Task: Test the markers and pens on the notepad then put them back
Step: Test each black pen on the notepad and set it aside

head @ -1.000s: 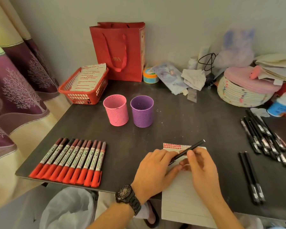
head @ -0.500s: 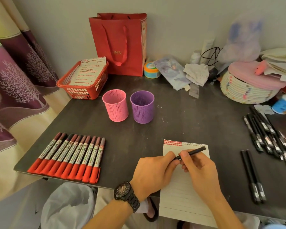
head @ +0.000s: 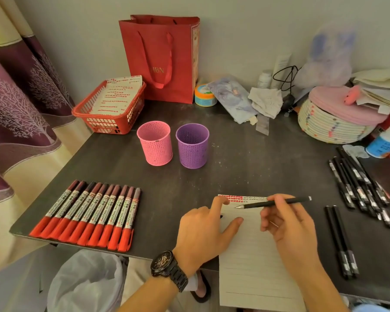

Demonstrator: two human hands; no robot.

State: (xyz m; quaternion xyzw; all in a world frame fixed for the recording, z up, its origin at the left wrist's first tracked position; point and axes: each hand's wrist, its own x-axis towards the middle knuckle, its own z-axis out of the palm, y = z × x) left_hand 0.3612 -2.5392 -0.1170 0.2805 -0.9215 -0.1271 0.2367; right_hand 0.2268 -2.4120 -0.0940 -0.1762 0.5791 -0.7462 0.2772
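A lined notepad (head: 252, 255) lies at the table's front edge, with red marks along its top. My right hand (head: 291, 228) grips a black pen (head: 286, 202) whose bare tip points left, just above the top lines. My left hand (head: 203, 233) rests on the pad's left edge with index finger and thumb stretched out. A small dark piece, apparently the pen's cap, shows under that hand. A row of several red-capped markers (head: 88, 215) lies at the left. Several black pens (head: 358, 188) are piled at the right, and two more pens (head: 340, 239) lie nearer.
A pink mesh cup (head: 154, 146) and a purple mesh cup (head: 192, 148) stand mid-table. A red basket (head: 108, 122) with paper and a red bag (head: 162, 59) are at the back left. A woven basket (head: 331, 124) and clutter fill the back right. A bin bag (head: 86, 282) sits below the edge.
The two hands have come apart and the pen's tip is now bare. My right hand swung the pen flatter over the pad's top; my left hand spread onto the pad.
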